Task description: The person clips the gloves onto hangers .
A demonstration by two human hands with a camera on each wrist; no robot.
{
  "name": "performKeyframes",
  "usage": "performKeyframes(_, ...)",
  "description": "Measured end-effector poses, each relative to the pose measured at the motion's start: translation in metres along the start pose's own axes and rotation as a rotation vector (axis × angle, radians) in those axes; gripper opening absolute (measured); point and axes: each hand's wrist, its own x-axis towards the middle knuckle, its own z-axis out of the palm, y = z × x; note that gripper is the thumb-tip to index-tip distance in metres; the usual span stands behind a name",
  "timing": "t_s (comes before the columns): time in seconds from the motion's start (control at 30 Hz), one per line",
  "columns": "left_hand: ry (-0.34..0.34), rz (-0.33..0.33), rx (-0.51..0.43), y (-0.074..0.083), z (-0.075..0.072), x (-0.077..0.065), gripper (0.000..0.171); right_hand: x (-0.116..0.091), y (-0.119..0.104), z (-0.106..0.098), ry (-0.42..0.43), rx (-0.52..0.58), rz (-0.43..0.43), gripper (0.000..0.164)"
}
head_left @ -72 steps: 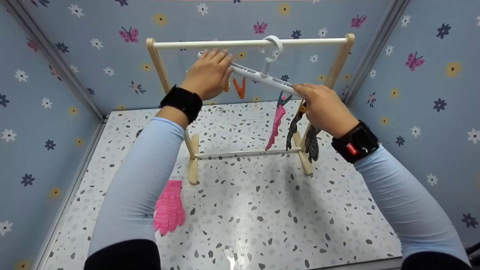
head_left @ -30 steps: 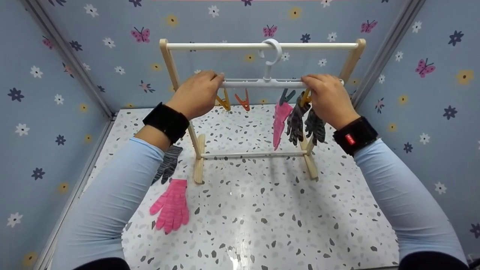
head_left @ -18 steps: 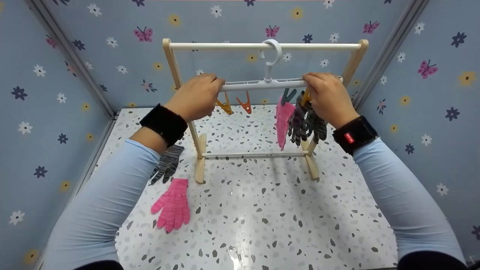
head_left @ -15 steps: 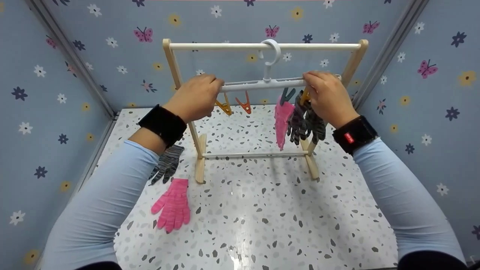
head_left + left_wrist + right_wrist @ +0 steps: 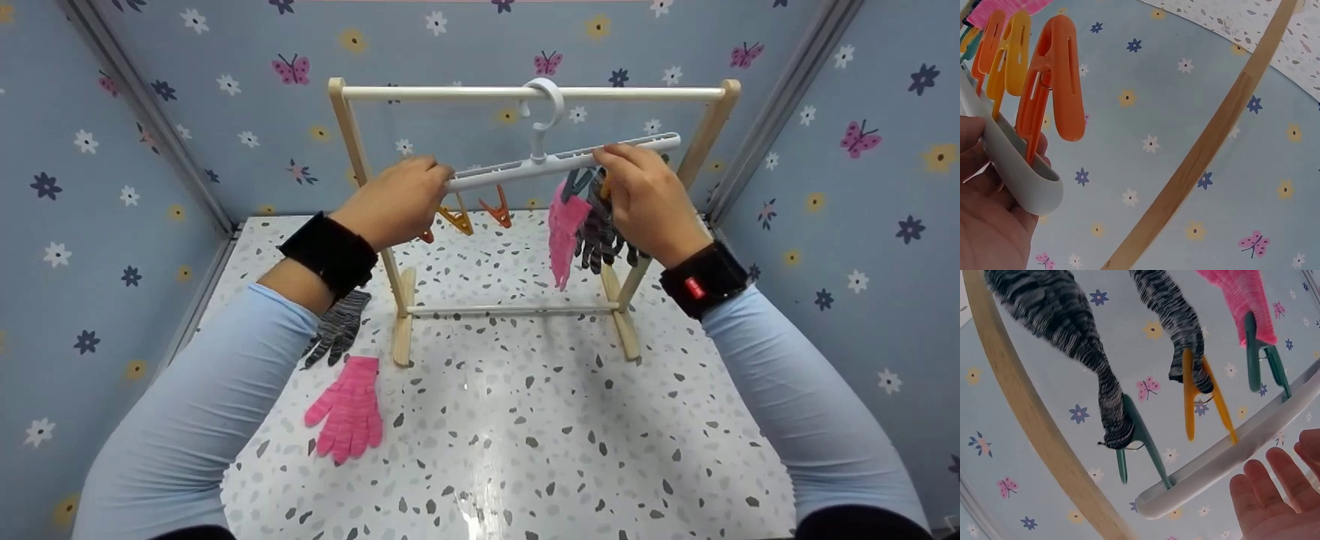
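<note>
A white clip hanger [image 5: 510,171] hangs by its hook from the rack's white rail, its bar tilted with the right end higher. My left hand [image 5: 397,199] grips the bar near its left end, beside orange and yellow clothespins [image 5: 1067,84] holding nothing. My right hand [image 5: 649,199] is at the bar's right half; in the right wrist view its loosely bent fingers [image 5: 1286,478] lie beside the bar, not wrapped round it. On that half, clothespins hold a pink glove [image 5: 1247,304], a dark grey glove [image 5: 1171,315] and another dark grey glove [image 5: 1061,320].
The wooden rack [image 5: 346,135] stands on a speckled white surface [image 5: 525,450]. A pink glove [image 5: 349,412] and a dark grey glove [image 5: 341,326] lie at its left, the grey one partly behind my left arm. Patterned blue walls [image 5: 97,300] enclose the space.
The hanger first sloped down to the right, then levelled, and now slopes up to the right. My left hand has come lower since the first frame; my right hand has lately shifted slightly left.
</note>
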Motion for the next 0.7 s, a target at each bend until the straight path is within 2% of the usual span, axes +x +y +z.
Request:
performKeyframes(0.13, -0.026, -0.014, -0.011, 0.006, -0.002, 0.000, 0.035, -0.003, -0.002, 0.004, 0.034, 0.023, -0.053, 0.038)
performKeyframes(0.27, -0.025, -0.013, -0.038, 0.009, -0.002, -0.002, 0.031, -0.006, -0.004, 0.009, 0.033, 0.032, -0.081, 0.037)
performKeyframes(0.4, -0.005, 0.019, -0.069, 0.012, -0.003, -0.003, 0.024, -0.009, -0.006, 0.012, 0.008, 0.036, -0.075, 0.035)
performKeyframes(0.5, 0.008, 0.039, -0.095, 0.013, -0.002, -0.002, 0.026, -0.011, -0.009, 0.014, -0.017, 0.051, -0.056, 0.034)
performKeyframes(0.7, 0.009, 0.044, -0.146, 0.014, -0.003, -0.002, 0.026, -0.011, -0.013, 0.018, -0.050, 0.057, -0.052, 0.034)
